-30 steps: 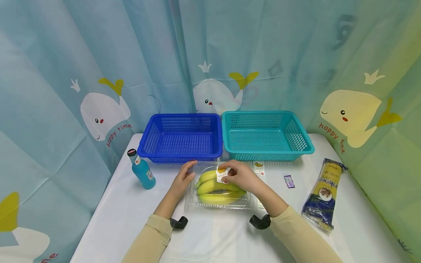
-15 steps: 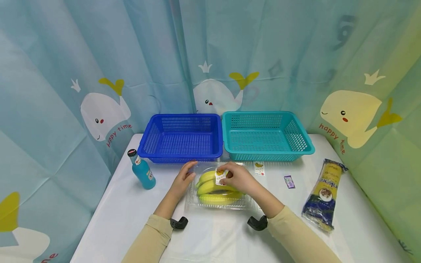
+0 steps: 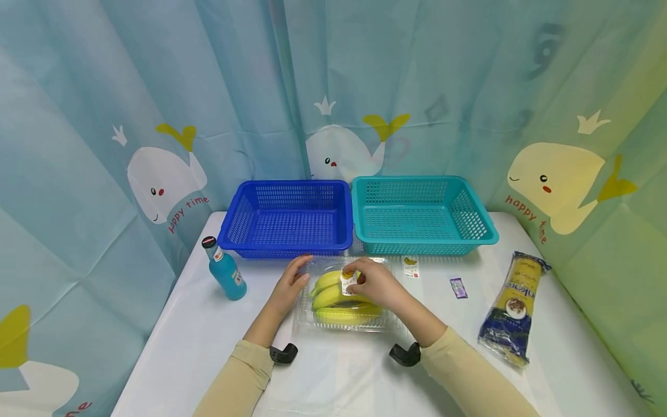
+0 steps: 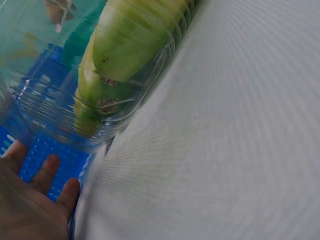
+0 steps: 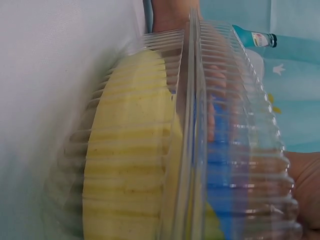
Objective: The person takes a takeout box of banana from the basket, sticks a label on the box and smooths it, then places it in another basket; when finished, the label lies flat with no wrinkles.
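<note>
A clear plastic clamshell box holding several yellow-green bananas lies in front of the baskets. My left hand rests against its left side, fingers spread and fairly straight; the left wrist view shows these fingers beside the box wall. Over the lid, my right hand pinches a small white label printed with bananas. The label is at the lid's top; whether it is stuck down cannot be told. In the right wrist view the ribbed box side hides most of the hands.
Behind the box stand a blue basket and a teal basket. A blue bottle is upright at left. To the right lie another banana label, a small purple packet and a yellow-and-blue bag.
My right hand has shifted slightly left and toward me, bringing the label a little lower across the lid. The left hand and the box stay put.
</note>
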Available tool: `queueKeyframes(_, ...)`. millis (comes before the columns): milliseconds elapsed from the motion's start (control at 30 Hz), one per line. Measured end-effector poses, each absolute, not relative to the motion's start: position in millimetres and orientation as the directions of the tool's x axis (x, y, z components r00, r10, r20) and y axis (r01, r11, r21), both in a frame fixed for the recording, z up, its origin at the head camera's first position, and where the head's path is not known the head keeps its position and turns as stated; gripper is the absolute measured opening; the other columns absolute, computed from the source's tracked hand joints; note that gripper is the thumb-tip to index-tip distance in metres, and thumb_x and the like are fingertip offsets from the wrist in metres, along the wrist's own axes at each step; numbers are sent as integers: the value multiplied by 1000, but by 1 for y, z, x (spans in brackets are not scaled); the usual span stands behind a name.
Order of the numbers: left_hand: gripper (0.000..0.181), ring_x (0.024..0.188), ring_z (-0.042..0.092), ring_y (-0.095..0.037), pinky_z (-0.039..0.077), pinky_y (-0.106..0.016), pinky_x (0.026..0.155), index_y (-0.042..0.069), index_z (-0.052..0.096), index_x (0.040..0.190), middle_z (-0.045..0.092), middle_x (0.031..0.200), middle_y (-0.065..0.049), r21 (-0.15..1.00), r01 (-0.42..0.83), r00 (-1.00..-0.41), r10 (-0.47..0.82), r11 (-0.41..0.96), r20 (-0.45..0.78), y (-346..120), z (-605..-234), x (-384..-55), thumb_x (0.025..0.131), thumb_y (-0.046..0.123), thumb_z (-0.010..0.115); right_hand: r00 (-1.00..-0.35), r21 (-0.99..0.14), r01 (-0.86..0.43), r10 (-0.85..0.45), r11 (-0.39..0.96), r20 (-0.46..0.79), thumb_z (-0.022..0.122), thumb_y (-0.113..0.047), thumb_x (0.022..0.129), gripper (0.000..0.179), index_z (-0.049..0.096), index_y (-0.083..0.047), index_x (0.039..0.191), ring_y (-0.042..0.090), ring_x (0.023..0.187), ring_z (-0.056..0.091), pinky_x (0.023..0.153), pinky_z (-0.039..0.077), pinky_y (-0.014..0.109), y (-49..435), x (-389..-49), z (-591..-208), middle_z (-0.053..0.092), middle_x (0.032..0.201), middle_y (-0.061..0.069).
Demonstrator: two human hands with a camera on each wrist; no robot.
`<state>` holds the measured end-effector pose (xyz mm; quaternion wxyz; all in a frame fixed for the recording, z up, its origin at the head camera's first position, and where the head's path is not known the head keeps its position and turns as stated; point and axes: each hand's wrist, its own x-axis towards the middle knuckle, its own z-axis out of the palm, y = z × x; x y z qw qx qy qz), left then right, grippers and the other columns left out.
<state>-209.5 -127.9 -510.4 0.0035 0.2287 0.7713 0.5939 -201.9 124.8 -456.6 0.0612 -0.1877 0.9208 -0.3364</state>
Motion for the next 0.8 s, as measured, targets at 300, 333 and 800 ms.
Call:
queueKeyframes(300, 49, 142, 33, -45, 32, -61, 114, -7, 39, 146, 32, 153, -29, 920, 339, -901, 348, 197, 258, -127, -509, -209, 100, 8, 47, -930, -620, -302, -366, 724, 25, 81, -13, 81, 36, 70, -10, 115, 10, 75, 54, 64, 48, 24, 120, -199, -456, 64, 108, 1)
queueKeyframes(333, 49, 142, 34, -45, 32, -61, 114, -7, 39, 146, 32, 153, -29, 920, 338, -902, 348, 198, 256, -127, -509, -209, 100, 8, 47, -931, -619, -300, -365, 726, 23, 81, -13, 81, 36, 70, -10, 114, 10, 75, 54, 64, 48, 25, 119, -199, -456, 64, 108, 1)
queueKeyframes(800, 49, 142, 33, -44, 31, -61, 115, -6, 38, 147, 31, 154, -28, 924, 329, -901, 359, 197, 244, -128, -510, -210, 101, 7, 47, -922, -592, -316, -386, 741, 8, 82, -19, 81, 38, 70, -9, 115, 11, 77, 54, 66, 49, 26, 118, -199, -452, 58, 113, 8)
